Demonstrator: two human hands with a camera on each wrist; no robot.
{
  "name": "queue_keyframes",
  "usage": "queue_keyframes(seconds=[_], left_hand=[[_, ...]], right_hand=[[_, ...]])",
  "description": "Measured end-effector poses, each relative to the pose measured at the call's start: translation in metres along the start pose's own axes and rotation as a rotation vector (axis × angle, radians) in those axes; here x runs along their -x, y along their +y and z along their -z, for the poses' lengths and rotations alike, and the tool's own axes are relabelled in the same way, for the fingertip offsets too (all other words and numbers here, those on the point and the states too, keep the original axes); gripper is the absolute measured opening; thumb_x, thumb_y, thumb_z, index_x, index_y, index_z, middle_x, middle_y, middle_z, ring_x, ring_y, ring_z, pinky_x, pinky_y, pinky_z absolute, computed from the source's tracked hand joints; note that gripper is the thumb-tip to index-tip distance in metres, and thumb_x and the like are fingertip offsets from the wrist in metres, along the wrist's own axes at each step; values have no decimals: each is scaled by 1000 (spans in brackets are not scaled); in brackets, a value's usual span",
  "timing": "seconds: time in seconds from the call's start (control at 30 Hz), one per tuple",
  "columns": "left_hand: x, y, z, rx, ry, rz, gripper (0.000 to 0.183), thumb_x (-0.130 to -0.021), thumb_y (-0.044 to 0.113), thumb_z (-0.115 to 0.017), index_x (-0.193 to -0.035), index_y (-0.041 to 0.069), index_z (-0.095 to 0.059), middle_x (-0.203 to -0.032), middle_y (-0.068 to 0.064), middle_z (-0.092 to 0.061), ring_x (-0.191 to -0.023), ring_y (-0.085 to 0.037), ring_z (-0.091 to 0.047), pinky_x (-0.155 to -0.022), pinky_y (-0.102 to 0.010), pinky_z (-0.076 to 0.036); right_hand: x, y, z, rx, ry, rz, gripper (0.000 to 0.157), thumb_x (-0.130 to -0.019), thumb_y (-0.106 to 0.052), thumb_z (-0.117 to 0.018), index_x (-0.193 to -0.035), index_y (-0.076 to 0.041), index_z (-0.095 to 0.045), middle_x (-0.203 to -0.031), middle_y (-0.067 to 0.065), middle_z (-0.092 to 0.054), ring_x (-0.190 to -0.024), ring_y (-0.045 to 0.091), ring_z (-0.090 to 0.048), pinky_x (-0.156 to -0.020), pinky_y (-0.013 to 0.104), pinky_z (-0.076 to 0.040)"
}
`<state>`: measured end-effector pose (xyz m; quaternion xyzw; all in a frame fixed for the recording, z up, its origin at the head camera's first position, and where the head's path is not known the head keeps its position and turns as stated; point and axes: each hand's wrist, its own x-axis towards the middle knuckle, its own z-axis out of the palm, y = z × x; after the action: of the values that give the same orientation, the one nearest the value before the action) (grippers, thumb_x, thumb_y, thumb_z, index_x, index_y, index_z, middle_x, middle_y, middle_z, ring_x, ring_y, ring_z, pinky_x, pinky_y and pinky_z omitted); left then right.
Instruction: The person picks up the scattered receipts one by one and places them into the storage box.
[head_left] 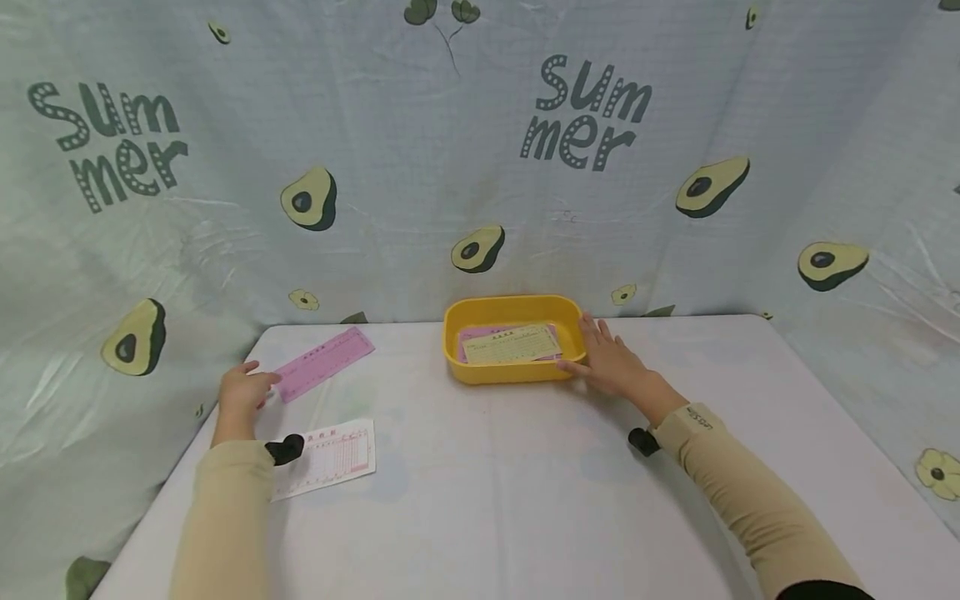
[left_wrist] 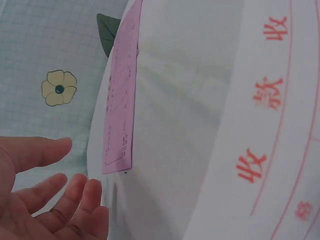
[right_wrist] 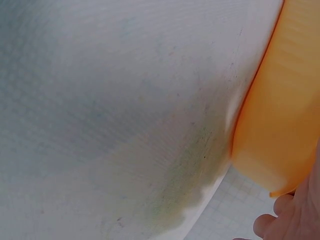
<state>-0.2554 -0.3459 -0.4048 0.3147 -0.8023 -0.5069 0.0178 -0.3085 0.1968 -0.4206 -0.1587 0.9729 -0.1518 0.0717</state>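
At the far left of the table lies a pink paper slip [head_left: 325,364], printed with dark text. My left hand [head_left: 243,393] is beside its near end; in the left wrist view the fingers are loosely bent and apart from the slip [left_wrist: 121,100]. A yellow plastic bin [head_left: 510,374] stands at the back middle, with a pale yellow slip [head_left: 513,344] over pink paper inside. Against its right end rests my right hand [head_left: 618,368], fingers spread along the rim and thumb at the front wall. The right wrist view shows fingertips by the bin's [right_wrist: 282,110] end.
A white receipt sheet with red print [head_left: 341,454] lies near the left forearm. The white table [head_left: 480,492] ends at the back against a hanging cloth [head_left: 390,167] with avocado prints. Black wrist cameras stick out from both sleeves.
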Motion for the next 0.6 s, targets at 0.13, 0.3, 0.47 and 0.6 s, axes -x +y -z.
queue_keyframes(seconds=[0.13,0.3,0.47,0.6], left_hand=[[-4,-6,-4,-73,-18,14,71,-99,10,-54,-158,-10,-19,-156,-37,-30,-130,-44,-41,-116,-53,-34],[-8,-11,-7,-97,-1,11,72,-94,7,-56,-155,-13,-24,-157,-36,-28,-135,-46,-38,-118,-53,-30],[-10,-9,-10,-146,-2,-33,69,-96,8,-58,-154,-13,-27,-157,-36,-28,-145,-49,-30,-121,-54,-23],[-8,-10,-7,-247,-22,-73,69,-97,10,-58,-154,-14,-26,-155,-38,-28,-144,-52,-29,-121,-56,-21]], right_hand=[[1,0,-1,-4,-2,2,105,-102,-63,-49,-160,8,2,-169,24,6,-154,46,1,-121,62,-10],[1,-2,-1,-11,-1,14,105,-102,-62,-49,-160,9,1,-169,24,5,-153,46,0,-121,63,-11],[2,-1,-1,-7,4,10,104,-102,-62,-49,-160,8,1,-169,24,6,-153,47,0,-121,63,-10],[3,0,-2,-15,4,16,104,-102,-61,-50,-160,8,2,-169,24,7,-153,47,1,-121,62,-11]])
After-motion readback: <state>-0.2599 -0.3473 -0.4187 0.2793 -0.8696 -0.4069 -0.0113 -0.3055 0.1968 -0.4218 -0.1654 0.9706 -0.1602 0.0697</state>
